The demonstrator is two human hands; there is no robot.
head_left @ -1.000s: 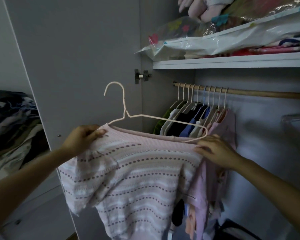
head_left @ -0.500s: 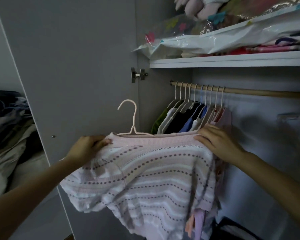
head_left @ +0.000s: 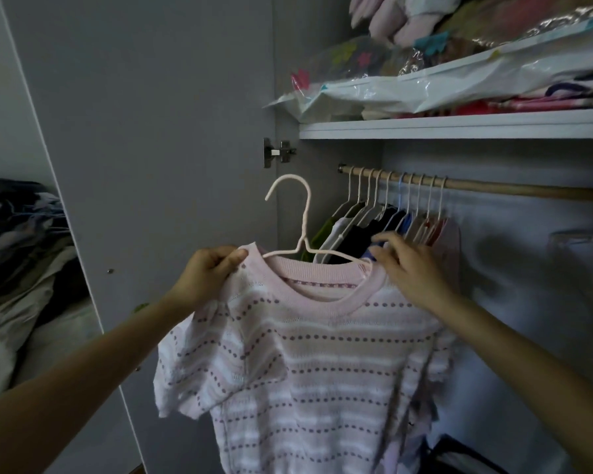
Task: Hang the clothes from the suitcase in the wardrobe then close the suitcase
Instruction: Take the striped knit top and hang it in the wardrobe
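Observation:
A pink and white striped knit top (head_left: 308, 364) with dotted rows hangs from a thin white hanger (head_left: 300, 213) in front of the open wardrobe. My left hand (head_left: 206, 271) pinches the top's left shoulder by the collar. My right hand (head_left: 408, 265) lies on its right shoulder, fingers bent over the fabric and the hanger's arm. The hanger's hook stands free, left of and below the wooden rail (head_left: 493, 188). The suitcase is not in view.
Several clothes on white hangers (head_left: 384, 224) crowd the rail's left end; the rail runs bare to the right. The grey wardrobe door (head_left: 144, 131) stands open at left. Bagged bedding (head_left: 442, 83) fills the shelf above. A clothes heap (head_left: 21, 261) lies far left.
The hanger has gone from tilted and half out to upright inside the collar. The top now hangs squarely, and both hands have moved to its shoulders.

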